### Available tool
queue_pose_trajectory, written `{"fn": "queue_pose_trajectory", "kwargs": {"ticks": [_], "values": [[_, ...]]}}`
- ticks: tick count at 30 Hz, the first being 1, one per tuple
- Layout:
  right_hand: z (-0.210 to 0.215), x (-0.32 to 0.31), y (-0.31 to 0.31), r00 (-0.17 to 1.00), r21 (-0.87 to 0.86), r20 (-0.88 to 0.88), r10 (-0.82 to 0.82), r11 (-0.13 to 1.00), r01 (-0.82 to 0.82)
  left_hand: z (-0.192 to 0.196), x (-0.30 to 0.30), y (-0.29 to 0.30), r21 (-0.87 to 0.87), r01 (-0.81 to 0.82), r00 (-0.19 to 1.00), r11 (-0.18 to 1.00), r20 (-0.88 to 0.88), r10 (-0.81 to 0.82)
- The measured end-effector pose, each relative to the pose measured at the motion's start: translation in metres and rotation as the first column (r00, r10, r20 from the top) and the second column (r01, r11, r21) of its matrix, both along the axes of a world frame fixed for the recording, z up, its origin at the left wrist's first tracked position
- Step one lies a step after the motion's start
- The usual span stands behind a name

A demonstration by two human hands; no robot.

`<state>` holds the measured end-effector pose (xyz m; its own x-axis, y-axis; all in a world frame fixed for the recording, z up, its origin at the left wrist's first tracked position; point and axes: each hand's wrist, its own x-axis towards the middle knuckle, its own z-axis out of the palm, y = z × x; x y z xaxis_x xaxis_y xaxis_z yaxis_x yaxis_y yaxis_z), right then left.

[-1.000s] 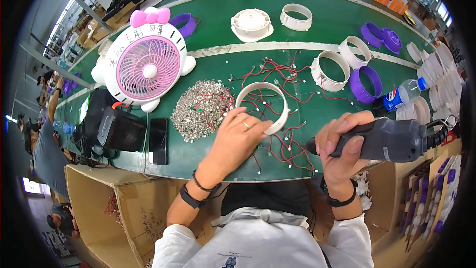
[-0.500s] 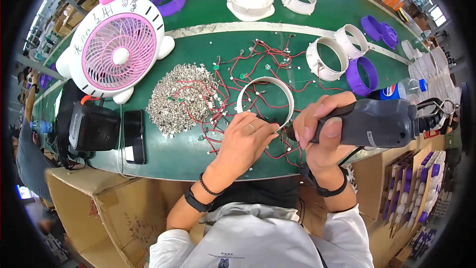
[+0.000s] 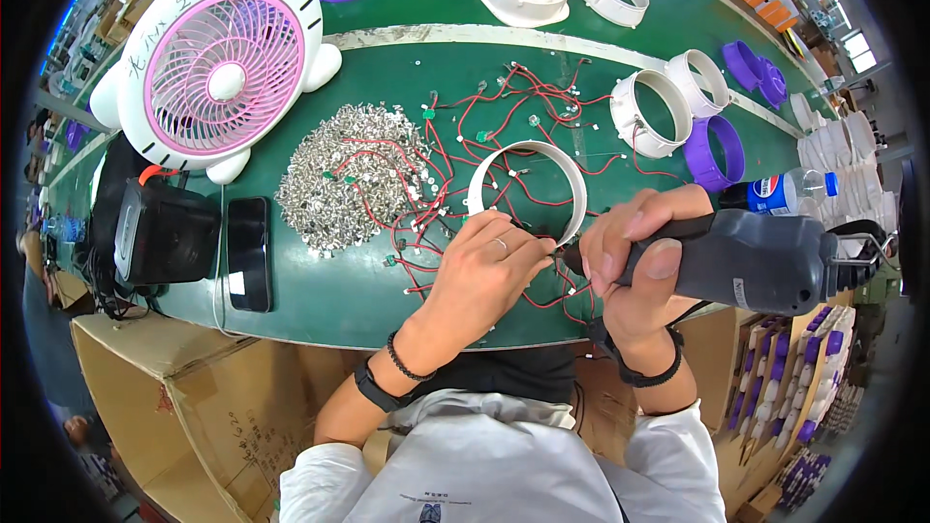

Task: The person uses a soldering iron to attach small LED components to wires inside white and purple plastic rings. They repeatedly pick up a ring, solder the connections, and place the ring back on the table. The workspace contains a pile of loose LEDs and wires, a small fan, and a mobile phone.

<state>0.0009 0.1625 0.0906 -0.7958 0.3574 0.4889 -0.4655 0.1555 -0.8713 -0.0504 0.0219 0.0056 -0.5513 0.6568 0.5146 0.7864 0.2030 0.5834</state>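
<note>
My left hand point(image 3: 492, 269) is closed on the near edge of a white plastic ring point(image 3: 477, 190), fingers pinching its wall. In my right hand point(image 3: 635, 257) is a dark grey electric screwdriver point(image 3: 760, 263), held level with its body pointing off to the right. Its nose meets the ring's near right wall, just beside my left fingertips. The bit and whatever it touches are hidden by my fingers. Red and black wires point(image 3: 547, 201) with small green boards lie around and under the ring. A heap of small silvery screws point(image 3: 344, 184) lies left of it.
A pink and white fan point(image 3: 228, 82) stands at the left, by a black phone point(image 3: 249, 254) and a black box-shaped device point(image 3: 165, 232). White rings point(image 3: 651, 140), a purple ring point(image 3: 715, 157) and a plastic bottle point(image 3: 775, 196) sit at right. Open cardboard boxes point(image 3: 184, 368) stand below the table edge.
The whole view has shifted slightly. The screwdriver's rear end has swung a little nearer to me, its nose still at the ring. Both hands keep their grips.
</note>
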Motion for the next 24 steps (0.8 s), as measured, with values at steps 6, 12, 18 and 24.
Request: {"fn": "queue_pose_trajectory", "kwargs": {"ticks": [6, 12, 18, 24], "values": [[-0.003, 0.011, 0.004, 0.995, -0.18, -0.019, 0.1, 0.978, -0.102, -0.003, 0.004, 0.0, 0.044, -0.02, 0.999, 0.999, 0.037, 0.018], [-0.001, 0.0, -0.005, 1.0, -0.014, 0.006, -0.011, 1.0, 0.011, -0.005, 0.001, -0.001, 0.017, 0.015, 1.0, 1.0, 0.025, -0.016], [0.004, 0.004, -0.005, 1.0, 0.007, 0.002, -0.031, 0.999, 0.031, -0.001, 0.002, -0.001, 0.109, 0.014, 0.996, 0.994, 0.09, -0.024], [0.017, 0.013, -0.001, 0.98, -0.227, -0.189, 0.058, 0.969, -0.101, -0.005, 0.002, -0.003, 0.124, 0.02, 0.987, 0.992, 0.158, -0.04]]}}
